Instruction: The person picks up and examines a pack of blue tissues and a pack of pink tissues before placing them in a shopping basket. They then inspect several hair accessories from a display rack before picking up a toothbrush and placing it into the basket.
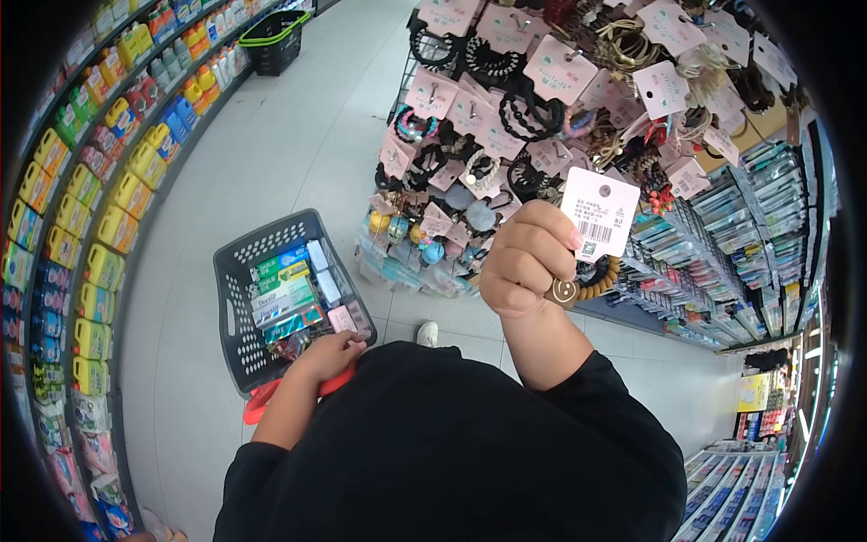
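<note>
My right hand (528,260) is closed on a pink-white tag card (601,212) with printed text, a barcode and a green code. A brown coiled hair tie (596,285) and a round smiley charm (563,290) hang beside the fingers. My left hand (334,354) lies at the near edge of a dark grey shopping basket (237,348) with red handles (262,402); its fingers are curled, and what they grip is partly hidden. Inside the basket are several toothpaste boxes (282,303), white boxes (322,271) and a pink item (341,319).
A rack of hair ties on pink cards (560,68) stands ahead. Shelves of yellow bottles (116,228) curve along the left. Packaged goods (713,262) line the right. Another black basket with a green rim (274,41) stands farther up the aisle.
</note>
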Motion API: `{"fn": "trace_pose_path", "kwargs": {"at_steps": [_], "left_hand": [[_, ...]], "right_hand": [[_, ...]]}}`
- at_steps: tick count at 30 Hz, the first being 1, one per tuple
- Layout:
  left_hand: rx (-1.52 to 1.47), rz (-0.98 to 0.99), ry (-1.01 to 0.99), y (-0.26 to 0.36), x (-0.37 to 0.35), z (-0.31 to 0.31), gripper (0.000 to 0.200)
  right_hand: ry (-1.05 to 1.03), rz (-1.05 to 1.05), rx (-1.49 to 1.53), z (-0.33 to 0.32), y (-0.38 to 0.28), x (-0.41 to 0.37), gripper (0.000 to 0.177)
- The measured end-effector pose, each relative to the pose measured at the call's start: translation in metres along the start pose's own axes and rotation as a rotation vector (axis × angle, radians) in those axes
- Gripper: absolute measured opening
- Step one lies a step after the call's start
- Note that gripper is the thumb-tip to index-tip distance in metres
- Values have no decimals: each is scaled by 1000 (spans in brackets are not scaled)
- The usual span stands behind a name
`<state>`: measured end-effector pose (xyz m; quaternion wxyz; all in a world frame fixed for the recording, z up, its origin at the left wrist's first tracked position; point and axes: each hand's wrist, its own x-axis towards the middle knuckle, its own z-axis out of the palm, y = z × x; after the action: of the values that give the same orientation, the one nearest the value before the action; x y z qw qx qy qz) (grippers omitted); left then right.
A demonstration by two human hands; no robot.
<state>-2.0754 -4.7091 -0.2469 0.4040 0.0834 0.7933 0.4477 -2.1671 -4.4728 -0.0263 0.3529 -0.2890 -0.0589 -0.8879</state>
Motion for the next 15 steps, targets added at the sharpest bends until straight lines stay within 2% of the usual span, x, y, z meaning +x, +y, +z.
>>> {"fn": "trace_pose_path", "kwargs": {"at_steps": [15], "left_hand": [[-76,-11,-28,-1,5,0,38]], "right_hand": [[31,-12,0,-6,-2,-1,13]]}}
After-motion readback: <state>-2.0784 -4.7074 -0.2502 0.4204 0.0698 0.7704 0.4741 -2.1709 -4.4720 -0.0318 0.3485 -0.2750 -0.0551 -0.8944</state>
